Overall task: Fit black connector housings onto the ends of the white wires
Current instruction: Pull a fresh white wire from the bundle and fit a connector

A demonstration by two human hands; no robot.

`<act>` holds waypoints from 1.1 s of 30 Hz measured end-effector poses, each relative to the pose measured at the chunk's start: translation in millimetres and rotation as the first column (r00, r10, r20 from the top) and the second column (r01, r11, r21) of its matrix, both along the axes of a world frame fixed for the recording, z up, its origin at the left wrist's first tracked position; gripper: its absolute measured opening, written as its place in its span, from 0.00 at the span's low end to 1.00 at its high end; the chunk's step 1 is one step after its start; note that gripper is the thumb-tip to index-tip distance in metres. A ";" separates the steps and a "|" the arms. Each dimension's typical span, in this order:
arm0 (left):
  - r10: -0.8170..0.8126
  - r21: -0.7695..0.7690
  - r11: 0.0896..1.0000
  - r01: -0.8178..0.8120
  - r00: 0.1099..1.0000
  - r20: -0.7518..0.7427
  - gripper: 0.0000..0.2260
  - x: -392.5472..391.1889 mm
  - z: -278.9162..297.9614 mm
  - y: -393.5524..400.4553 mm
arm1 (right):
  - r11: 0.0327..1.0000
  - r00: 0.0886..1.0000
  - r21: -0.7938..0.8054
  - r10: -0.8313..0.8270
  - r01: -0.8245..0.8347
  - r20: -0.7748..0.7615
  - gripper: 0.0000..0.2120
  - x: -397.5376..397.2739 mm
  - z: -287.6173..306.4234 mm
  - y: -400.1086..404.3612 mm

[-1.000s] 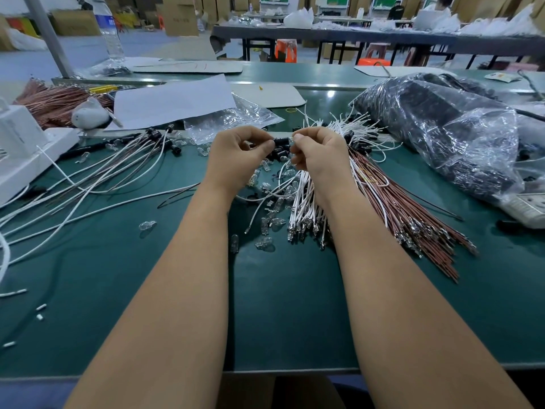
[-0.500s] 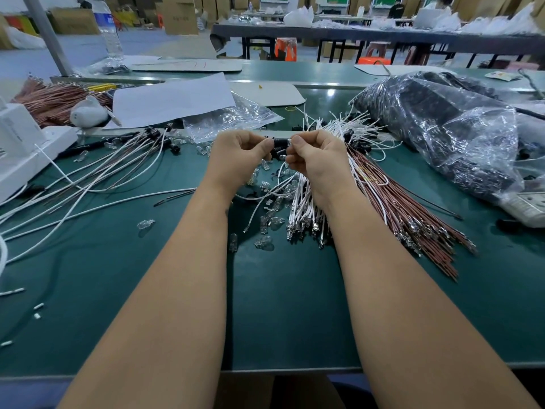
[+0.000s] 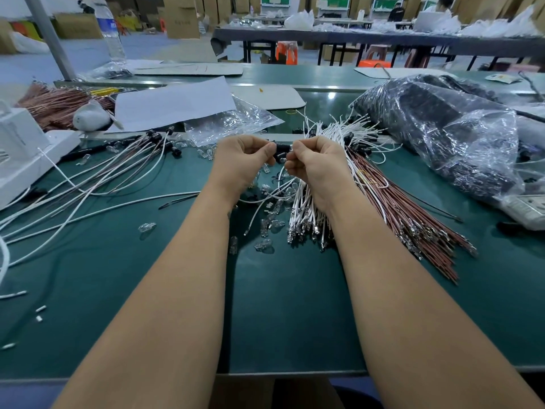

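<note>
Black connector housing (image 3: 280, 149): small, held above the green tabletop (image 3: 280, 305) at upper centre of the frame, long axis running left to right between the two hands; which end faces which way cannot be told. Left hand (image 3: 240, 162): fingers curled, thumb and forefinger pinching the left end of the housing. Right hand (image 3: 314, 163): fingers curled, fingertips at the right end of the housing, pinching there; a white wire (image 3: 267, 199) loops down from below this hand to the tabletop, though whether its end is in the grip is hidden. White wire bundle (image 3: 303, 208): lying on the tabletop under the right wrist, metal-tipped ends toward the viewer, far ends fanned toward the upper centre. Brown wire bundle (image 3: 413, 219): beside the white one, slanting to the lower right. Finished wires with black ends (image 3: 124, 166): spread at left. Clear small parts (image 3: 265, 228): scattered at centre. Plastic bag of black parts (image 3: 442, 134): upper right. White paper sheet (image 3: 174, 103): upper left.
</note>
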State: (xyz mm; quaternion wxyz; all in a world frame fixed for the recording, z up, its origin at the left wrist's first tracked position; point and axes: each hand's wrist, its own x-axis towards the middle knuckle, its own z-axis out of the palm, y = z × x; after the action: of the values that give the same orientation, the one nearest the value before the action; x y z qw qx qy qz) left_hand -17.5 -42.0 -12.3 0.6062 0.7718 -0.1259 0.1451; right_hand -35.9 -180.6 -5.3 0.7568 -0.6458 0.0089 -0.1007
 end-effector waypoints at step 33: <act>0.028 -0.479 0.874 -0.086 0.991 -0.127 0.08 5.7 7.8 22.7 | 0.239 0.958 -0.971 0.280 -0.005 0.064 0.13 1.2 -9.8 23.4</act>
State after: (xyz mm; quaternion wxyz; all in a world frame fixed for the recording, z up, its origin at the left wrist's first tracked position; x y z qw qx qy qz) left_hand -11.9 -19.3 -4.4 0.7813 0.6065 -0.0272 0.1446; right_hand -34.7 -157.1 -15.1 0.2056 -0.9542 -0.1987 -0.0876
